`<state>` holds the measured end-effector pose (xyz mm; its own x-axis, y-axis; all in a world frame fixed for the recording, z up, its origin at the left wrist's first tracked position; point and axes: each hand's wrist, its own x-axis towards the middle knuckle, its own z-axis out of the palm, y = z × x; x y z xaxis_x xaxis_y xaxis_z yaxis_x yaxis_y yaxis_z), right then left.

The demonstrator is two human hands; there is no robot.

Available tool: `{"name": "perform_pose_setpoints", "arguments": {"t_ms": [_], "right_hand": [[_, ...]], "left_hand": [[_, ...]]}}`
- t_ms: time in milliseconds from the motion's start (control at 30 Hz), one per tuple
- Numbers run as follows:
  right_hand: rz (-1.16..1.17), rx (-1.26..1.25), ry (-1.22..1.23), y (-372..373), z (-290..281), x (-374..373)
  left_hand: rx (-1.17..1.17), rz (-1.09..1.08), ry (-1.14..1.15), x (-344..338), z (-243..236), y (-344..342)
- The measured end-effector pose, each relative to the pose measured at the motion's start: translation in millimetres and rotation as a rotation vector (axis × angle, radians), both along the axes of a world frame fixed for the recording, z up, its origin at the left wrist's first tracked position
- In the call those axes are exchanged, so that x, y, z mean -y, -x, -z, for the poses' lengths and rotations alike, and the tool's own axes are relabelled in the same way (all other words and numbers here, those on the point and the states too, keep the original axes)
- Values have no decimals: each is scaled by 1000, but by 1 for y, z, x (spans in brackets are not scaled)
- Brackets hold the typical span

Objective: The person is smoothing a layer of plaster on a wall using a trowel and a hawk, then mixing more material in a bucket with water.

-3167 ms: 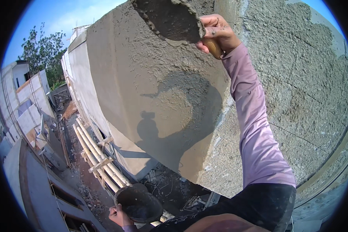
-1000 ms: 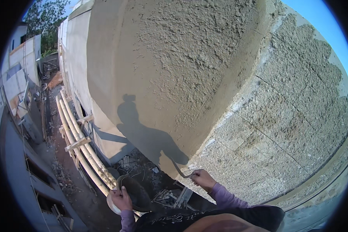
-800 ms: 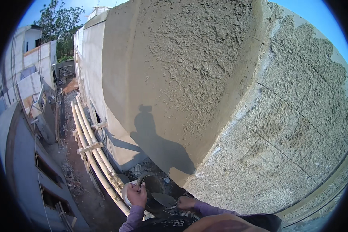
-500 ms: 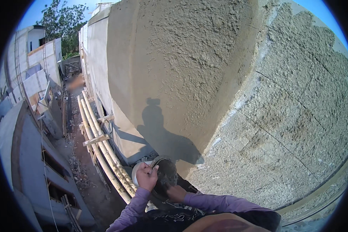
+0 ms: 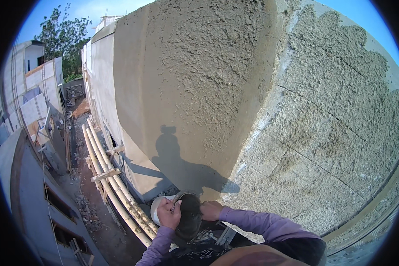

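Observation:
My left hand [image 5: 169, 213] is closed on the rim of a dark round bucket [image 5: 189, 221], held in front of my body. The bucket's inside is dark and mortar-smeared. Beside its right edge, my right hand [image 5: 212, 210] is closed with the knuckles toward the bucket; whatever it grips is hidden. Behind my left hand shows part of a white rounded container [image 5: 155, 208]. Ahead rises a wall with wet grey mortar [image 5: 213, 57], smooth along its sides and rough in the middle. My shadow [image 5: 170, 159] falls across its lower part.
Rough, drier render [image 5: 314, 146] covers the wall to the right. Bamboo poles [image 5: 113, 181] with wooden crosspieces [image 5: 105, 174] run along the left, beside a rubble-strewn passage [image 5: 86, 199]. A lower grey building [image 5: 26, 186] with openings stands farther left.
My right hand has come up from inside the bucket to beside its right edge. The view has shifted slightly, while my left hand keeps its hold on the rim.

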<state>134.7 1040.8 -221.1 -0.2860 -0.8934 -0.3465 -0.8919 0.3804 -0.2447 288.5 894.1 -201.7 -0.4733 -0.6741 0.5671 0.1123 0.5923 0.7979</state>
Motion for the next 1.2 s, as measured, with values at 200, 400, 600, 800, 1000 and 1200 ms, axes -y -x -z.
{"name": "perform_pose_setpoints", "arguments": {"t_ms": [200,400,600,800,1000,1200], "right_hand": [[-118,-17,-59,10,31,1],[104,518,125,-20,19,16],[-13,121,94,1,-13,48],[-145,78,422,17,-63,102],[-259,-98,595,14,-220,170],[-325,328,669,29,-412,242]], "left_hand": [[-40,152,-17,-9,-12,13],[-147,78,-257,30,3,6],[-284,-113,-499,80,22,-12],[-325,-229,-544,129,22,-49],[-269,-468,-391,167,21,-87],[-134,-659,-328,190,21,-126]]}}
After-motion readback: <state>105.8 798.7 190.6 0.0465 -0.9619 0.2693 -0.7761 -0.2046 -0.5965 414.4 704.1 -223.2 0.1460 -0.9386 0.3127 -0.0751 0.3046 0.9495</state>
